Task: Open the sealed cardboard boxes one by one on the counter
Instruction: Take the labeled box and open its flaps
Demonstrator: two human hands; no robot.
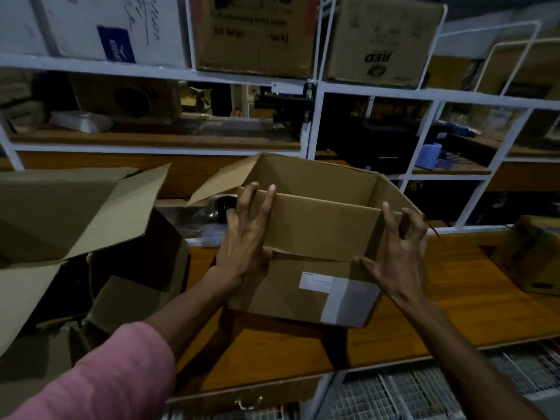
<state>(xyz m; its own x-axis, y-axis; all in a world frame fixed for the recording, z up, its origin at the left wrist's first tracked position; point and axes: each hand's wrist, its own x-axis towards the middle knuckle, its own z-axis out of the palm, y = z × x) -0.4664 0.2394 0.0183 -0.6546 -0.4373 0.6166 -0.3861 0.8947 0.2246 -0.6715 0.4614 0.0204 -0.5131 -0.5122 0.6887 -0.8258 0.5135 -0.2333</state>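
Observation:
A brown cardboard box [303,295] with a white label stands in the middle of the wooden counter [454,301], its top flaps unfolded. The near flap [321,225] stands upright. My left hand [245,237] grips that flap's left edge, fingers curled over the top. My right hand [397,247] holds the flap's right edge and the box's right corner, fingers spread. The left side flap [224,177] sticks outward. The inside that shows is bare cardboard.
Opened, emptied boxes [75,225] pile up at the left. A taped brown box [533,256] sits on the counter at the right. White metal shelving [312,122] with more cartons rises behind. Wire racks [424,392] lie below the counter's front edge.

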